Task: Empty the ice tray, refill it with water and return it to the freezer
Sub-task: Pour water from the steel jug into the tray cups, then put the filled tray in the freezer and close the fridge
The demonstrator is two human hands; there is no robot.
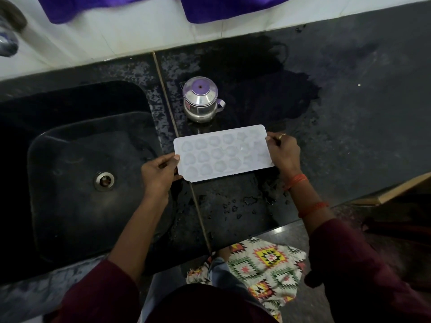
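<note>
Both hands are on it now. The ice tray [224,152] sits level at the centre of the view, over the dark desk [349,113], and I can't tell whether it rests on the stone or hangs just above it. The left hand [161,173] pinches the 9 o'clock end, thumb on top of the rim and fingers curled beneath. The right hand [283,152] pinches the 3 o'clock end the same way, though the fingers under the tray are hidden.

Here's the risk. The grip is thin, on the rim only at each short end, and the plastic looks flexible. If the wrists twist unevenly, the tray could bow and throw its contents. Whether the cells hold ice, water or nothing, I can't make out.

The desk is wet, with droplets [247,201] at 6 o'clock from the tray and a dark damp patch beyond it. Damp fingers on a smooth rim could slip.

Watch the steel pot [200,99] too, just beside the tray's far edge at 12 o'clock. A push forward would knock it.

The sink [70,159] lies at 9 o'clock, close to the left hand. Tip the tray short of that basin and whatever is in it lands on the desk instead, perhaps sliding off the near edge to the floor.
</note>
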